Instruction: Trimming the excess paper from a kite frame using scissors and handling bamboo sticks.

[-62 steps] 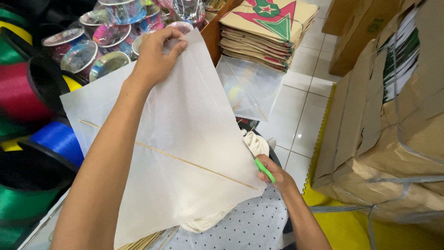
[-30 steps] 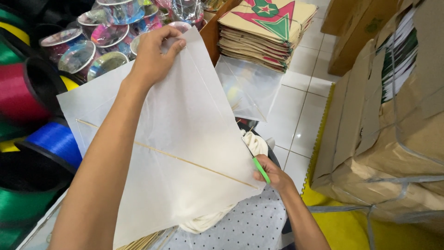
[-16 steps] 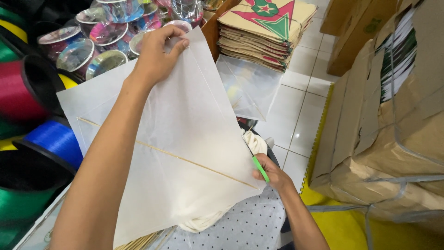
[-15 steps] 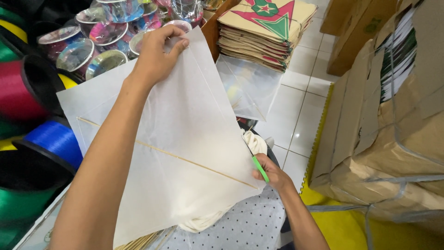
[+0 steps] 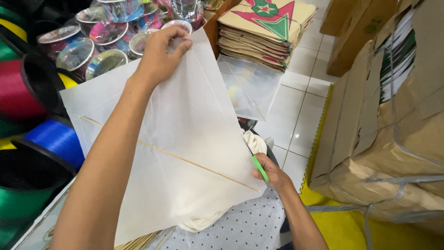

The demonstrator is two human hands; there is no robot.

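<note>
White tiled floor (image 5: 296,120), stack of brown paper kites (image 5: 266,30) and clear plastic bag (image 5: 249,88) lying on it, wrapped cardboard bundles (image 5: 393,129) along its right edge

White tiled floor (image 5: 296,115) with a yellow strip (image 5: 342,227), brown cardboard boxes (image 5: 397,139) stacked alongside
</note>
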